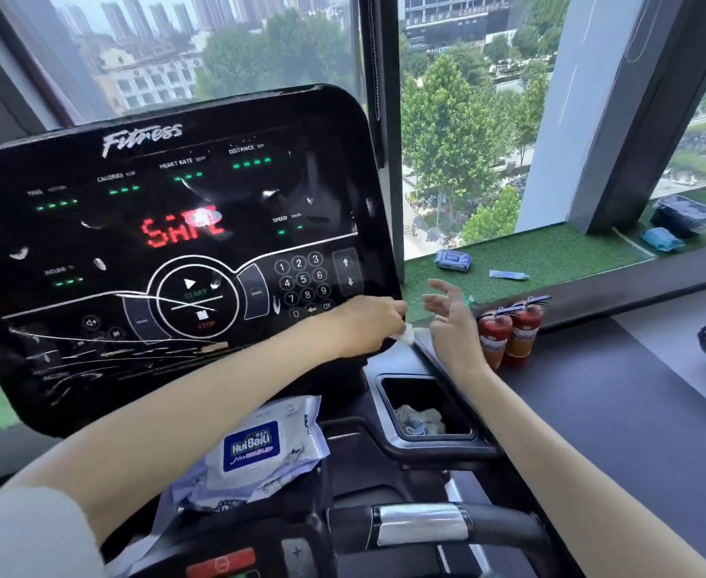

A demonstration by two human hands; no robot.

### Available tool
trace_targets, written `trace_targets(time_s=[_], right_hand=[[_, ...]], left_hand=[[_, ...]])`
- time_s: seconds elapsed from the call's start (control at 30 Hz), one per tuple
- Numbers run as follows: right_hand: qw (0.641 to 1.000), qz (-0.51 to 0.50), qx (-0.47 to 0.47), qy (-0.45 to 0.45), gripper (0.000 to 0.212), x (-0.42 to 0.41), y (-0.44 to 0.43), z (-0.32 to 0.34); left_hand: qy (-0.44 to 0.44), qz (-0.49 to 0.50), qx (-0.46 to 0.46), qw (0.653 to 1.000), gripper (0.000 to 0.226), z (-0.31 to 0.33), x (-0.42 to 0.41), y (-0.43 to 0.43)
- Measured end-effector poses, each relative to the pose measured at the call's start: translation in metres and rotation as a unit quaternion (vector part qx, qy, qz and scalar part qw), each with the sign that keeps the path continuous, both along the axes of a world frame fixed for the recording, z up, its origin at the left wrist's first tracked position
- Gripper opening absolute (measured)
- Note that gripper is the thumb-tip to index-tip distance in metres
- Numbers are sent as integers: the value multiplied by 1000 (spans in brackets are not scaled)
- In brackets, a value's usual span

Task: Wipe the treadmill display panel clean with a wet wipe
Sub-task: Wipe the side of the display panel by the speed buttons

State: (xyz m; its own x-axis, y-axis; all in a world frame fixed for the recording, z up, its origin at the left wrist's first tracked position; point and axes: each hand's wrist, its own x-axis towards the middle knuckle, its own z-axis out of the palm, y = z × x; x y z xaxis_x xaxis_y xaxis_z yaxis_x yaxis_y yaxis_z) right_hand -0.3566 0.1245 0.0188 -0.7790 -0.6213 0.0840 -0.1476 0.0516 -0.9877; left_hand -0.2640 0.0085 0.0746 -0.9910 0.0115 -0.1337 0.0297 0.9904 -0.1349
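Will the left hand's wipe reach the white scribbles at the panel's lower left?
Probably yes: the left hand holds the wipe at the panel's lower right corner, and only its own forearm lies between it and the scribbles.

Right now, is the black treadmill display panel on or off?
On: the black treadmill display panel shows glowing red letters and green dashes.

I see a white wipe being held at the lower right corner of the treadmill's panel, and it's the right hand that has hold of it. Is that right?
Not quite. The head view shows that the left hand pinches the wipe at the lower right corner of the display panel. The right hand is beside it, fingers spread and holding nothing.
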Motion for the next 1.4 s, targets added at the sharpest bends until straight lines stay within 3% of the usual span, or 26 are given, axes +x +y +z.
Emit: trace_targets(time_s=[0.07, 0.1, 0.17, 0.27, 0.37, 0.47, 0.53, 0.6, 0.7, 0.83, 0.93, 1.0, 1.2, 1.27, 1.4], right_hand=[[1000, -25, -13, 3, 65, -2, 6, 6], [999, -38, -25, -7, 62, -4, 8, 8], [995, -37, -64, -64, 57, -3, 12, 17], [978, 33, -111, -171, 39, 12, 15, 34], [980, 64, -78, -173, 21, 39, 15, 45], [992, 1, -37, -120, 14, 60, 15, 42], [991, -28, -29, -126, 10, 72, 16, 36], [991, -22, -18, -128, 3, 84, 19, 26], [997, -32, 49, -53, 8, 95, 29, 7], [991, -42, 113, 53, 18, 94, 36, -10], [989, -24, 134, 65, 32, 91, 30, -10], [990, -8, 129, 49, 44, 87, 26, -9], [993, 7, 116, 10, 63, 58, 23, -11], [994, 14, 107, -1, 67, 50, 22, -10], [994, 63, 93, -8, 73, 36, 20, -13]], left_hand=[[75, 76, 195, 975, 16, 6, 2, 2], [133, 116, 301, 937, 13, 11, 5, 2], [201, 204, 479, 830, 13, 22, 12, 2], [180, 287, 688, 641, 13, 31, 26, 6], [146, 301, 765, 551, 15, 27, 45, 11], [134, 292, 807, 495, 16, 15, 64, 18], [144, 314, 806, 482, 18, 4, 75, 26], [163, 349, 780, 493, 21, -8, 82, 34], [255, 380, 689, 562, 22, -14, 96, 31], [422, 312, 439, 729, 16, 1, 114, 3], [411, 193, 276, 847, 23, 6, 106, -3], [368, 114, 196, 902, 25, 2, 94, 3], [264, -12, 5, 964, 18, -7, 38, 11], [172, -53, -72, 981, 24, -9, 32, 4], [-15, -52, -72, 996, 24, -11, 31, -14]])
